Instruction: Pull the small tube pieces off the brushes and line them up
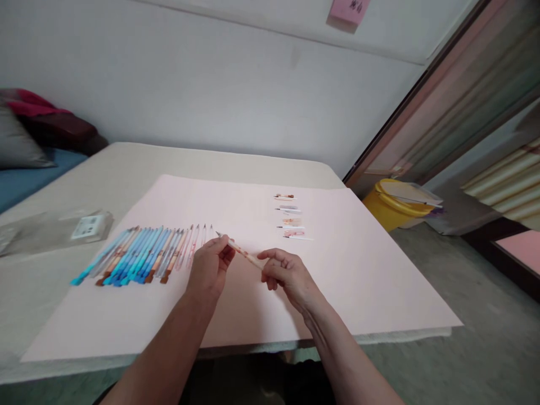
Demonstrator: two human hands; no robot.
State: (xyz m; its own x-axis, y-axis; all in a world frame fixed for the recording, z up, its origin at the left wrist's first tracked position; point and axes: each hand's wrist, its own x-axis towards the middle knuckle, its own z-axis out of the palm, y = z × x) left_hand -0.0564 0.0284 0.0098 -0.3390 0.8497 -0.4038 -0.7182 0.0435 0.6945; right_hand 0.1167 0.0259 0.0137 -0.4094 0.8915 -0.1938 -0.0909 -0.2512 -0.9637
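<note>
Between my two hands is a slim pen (244, 253) with a pale barrel and reddish-brown marks, its dark tip pointing up and left. My left hand (213, 261) pinches it near the tip. The fingers of my right hand (284, 273) close on its lower end. Left of my hands lies a row of pens (139, 253), mostly blue, with some brown, clear and pink ones. Beyond my right hand, small groups of pen parts (293, 220) lie in a column, thin white refills (291, 227) beside short patterned pieces.
A pink sheet (358, 281) covers much of the pale table (236, 160). At the left lies a clear plastic bag (46, 233) with a white label. A yellow bucket (379, 208) stands on the floor at right, and a wall (211, 84) rises behind the table.
</note>
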